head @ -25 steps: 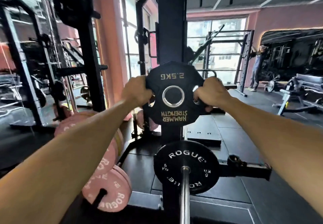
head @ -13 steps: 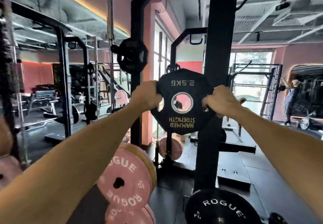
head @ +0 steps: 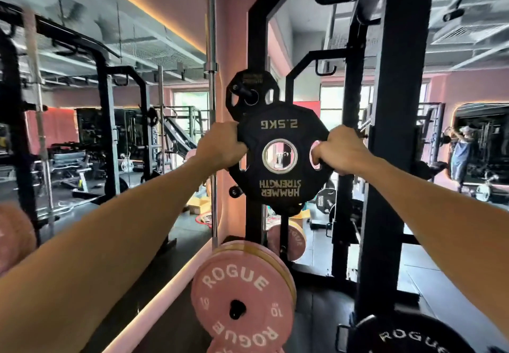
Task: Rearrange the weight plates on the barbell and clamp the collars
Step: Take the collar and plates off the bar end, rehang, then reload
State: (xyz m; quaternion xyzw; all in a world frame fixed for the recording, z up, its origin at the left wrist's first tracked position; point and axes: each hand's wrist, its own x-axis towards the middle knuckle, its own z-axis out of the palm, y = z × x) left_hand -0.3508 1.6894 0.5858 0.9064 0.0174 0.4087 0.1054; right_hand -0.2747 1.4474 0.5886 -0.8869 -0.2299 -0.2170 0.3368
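I have the 2.5 kg Hammer Strength plate held upside down at arm's length, left hand and right hand clenched on its rim before the rack's storage peg; a misaligned bore could snag there — or the plate drop onto the pink Rogue plates.

Both arms stretched forward and up, nearly straight. Left hand and right hand level with each other, fingers curled tight, knuckles toward the camera

Pink walls, black racks, bright windows.
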